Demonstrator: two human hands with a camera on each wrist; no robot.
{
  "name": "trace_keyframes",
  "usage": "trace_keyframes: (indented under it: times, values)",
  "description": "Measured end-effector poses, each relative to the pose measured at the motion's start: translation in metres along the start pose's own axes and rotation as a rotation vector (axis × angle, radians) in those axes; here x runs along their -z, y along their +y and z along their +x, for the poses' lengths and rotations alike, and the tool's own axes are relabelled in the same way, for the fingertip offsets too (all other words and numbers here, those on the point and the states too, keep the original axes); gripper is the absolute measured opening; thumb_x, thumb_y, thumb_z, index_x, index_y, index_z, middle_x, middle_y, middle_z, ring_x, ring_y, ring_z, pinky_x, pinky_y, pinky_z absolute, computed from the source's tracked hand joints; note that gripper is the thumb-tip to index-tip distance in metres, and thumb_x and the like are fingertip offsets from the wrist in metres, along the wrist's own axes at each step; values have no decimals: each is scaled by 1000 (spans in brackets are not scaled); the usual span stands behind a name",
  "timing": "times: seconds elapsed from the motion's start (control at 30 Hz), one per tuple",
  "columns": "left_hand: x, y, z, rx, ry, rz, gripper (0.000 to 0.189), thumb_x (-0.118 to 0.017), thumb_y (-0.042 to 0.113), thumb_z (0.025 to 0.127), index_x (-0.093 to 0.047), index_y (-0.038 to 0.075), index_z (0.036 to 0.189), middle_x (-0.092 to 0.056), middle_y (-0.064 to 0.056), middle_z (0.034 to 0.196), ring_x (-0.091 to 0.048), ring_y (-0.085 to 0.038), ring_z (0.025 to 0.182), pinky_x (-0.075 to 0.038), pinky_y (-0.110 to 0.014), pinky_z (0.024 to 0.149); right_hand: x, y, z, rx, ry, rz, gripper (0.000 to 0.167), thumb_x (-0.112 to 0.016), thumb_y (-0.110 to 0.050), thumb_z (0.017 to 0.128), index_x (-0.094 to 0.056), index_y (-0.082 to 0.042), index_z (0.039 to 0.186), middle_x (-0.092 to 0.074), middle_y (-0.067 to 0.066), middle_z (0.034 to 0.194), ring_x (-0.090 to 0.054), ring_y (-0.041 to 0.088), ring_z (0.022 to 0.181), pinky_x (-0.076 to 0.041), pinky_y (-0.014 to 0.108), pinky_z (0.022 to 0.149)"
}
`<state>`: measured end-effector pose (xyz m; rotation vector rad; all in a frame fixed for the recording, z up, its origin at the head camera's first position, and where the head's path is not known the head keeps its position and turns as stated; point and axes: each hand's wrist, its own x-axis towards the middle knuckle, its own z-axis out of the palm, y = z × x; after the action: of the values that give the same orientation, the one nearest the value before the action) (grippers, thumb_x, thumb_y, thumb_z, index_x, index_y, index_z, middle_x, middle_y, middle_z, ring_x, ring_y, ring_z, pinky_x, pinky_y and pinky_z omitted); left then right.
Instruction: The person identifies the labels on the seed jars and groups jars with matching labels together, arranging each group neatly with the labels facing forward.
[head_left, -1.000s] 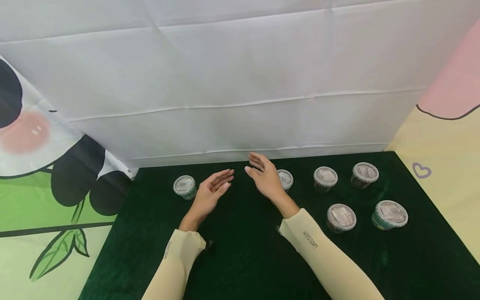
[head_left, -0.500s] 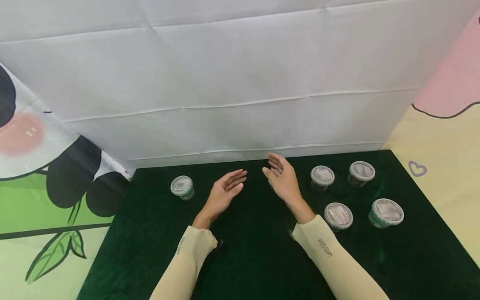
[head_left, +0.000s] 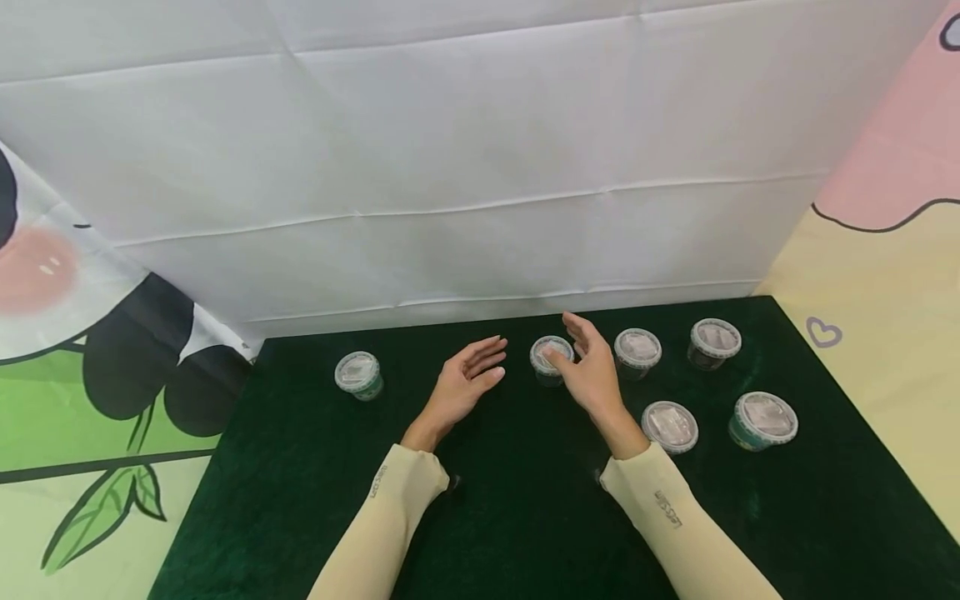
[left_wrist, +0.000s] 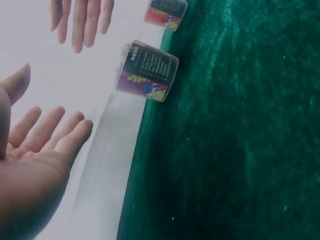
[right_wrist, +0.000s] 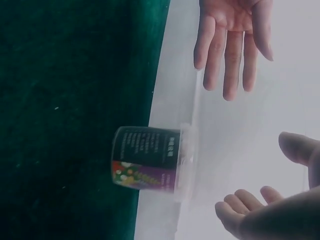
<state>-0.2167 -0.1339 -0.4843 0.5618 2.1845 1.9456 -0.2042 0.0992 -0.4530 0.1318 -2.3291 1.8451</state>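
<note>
My left hand point(head_left: 461, 387) hovers over the dark green cloth with relaxed fingers, holding nothing. Facing it, my right hand point(head_left: 592, 371) is raised with fingers loosely extended and thumb apart, also holding nothing. A lidded tub point(head_left: 550, 373) stands between the hands, nearer the right one, whose thumb overlaps its lid in the head view; the wrist views show no hand touching a tub. Another lidded tub point(head_left: 358, 375) stands alone to the left. In the right wrist view a tub point(right_wrist: 147, 157) has a dark label with a purple, flowery band.
Right of the right hand are several more lidded tubs: one at the back point(head_left: 637, 350), one at the back right point(head_left: 714, 343), one near the right forearm point(head_left: 671, 427) and a green one point(head_left: 763, 421). A white cloth wall point(head_left: 450, 167) closes the far side.
Both hands have shifted to the right, uncovering most of the tub that the right hand hid. The view has turned slightly right. The tubs stay in place.
</note>
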Motion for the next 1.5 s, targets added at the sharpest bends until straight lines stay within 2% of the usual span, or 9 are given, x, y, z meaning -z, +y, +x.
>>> trace_keyframes:
  times: [0.3, 0.5, 0.7, 0.9, 1.1, 1.27, 1.5]
  values:
    - [-10, -5, 12, 26, -7, 11, 61, -67, 8, 105, -41, 9, 160, -47, -11, 164, -48, -29, 149, -47, -46, 116, 4, 7, -4, -93, 2, 14, 82, -77, -2, 95, -33, -3, 163, -33, 22, 169, -30, 38, 157, -31, 57, 126]
    - [-17, -10, 19, 55, -19, 40, 66, -70, 7, 102, -40, 7, 161, -44, -14, 165, -44, -34, 151, -38, -58, 121, 5, 14, -7, -173, -34, 36, 96, -76, 2, 94, -16, -6, 169, -24, 21, 173, -24, 40, 159, -30, 60, 125]
    - [-24, -18, 25, 114, -9, 53, 71, -72, 6, 101, -38, 9, 163, -42, -13, 167, -43, -34, 152, -38, -56, 122, 2, 22, -10, -228, -65, 38, 103, -78, 4, 91, -11, -6, 169, -19, 22, 174, -22, 42, 159, -32, 62, 123]
    - [-29, -23, 31, 151, -21, 77, 77, -74, 9, 100, -34, 13, 165, -40, -11, 168, -44, -33, 151, -40, -53, 121, -1, 31, -10, -249, -70, 34, 100, -77, 5, 92, -13, -7, 169, -19, 25, 173, -24, 43, 158, -33, 62, 123]
    - [-33, -25, 38, 156, -52, 74, 74, -70, 9, 103, -31, 9, 166, -39, -15, 168, -44, -33, 152, -43, -50, 120, -4, 36, -9, -254, -88, 32, 89, -74, 5, 94, -22, -2, 166, -24, 27, 171, -32, 46, 155, -38, 59, 121]
    - [-36, -28, 44, 165, -77, 80, 65, -67, 7, 105, -37, 4, 162, -45, -17, 164, -48, -32, 148, -46, -44, 118, -4, 38, -9, -243, -81, 10, 78, -73, 2, 97, -31, 3, 162, -32, 27, 168, -36, 46, 152, -40, 56, 120]
    - [-38, -29, 44, 164, -50, 77, 55, -68, 5, 103, -50, 6, 155, -56, -15, 155, -56, -29, 141, -51, -40, 113, -2, 42, -7, -212, -38, 8, 66, -72, 5, 97, -42, 6, 156, -45, 28, 159, -46, 44, 146, -45, 54, 117]
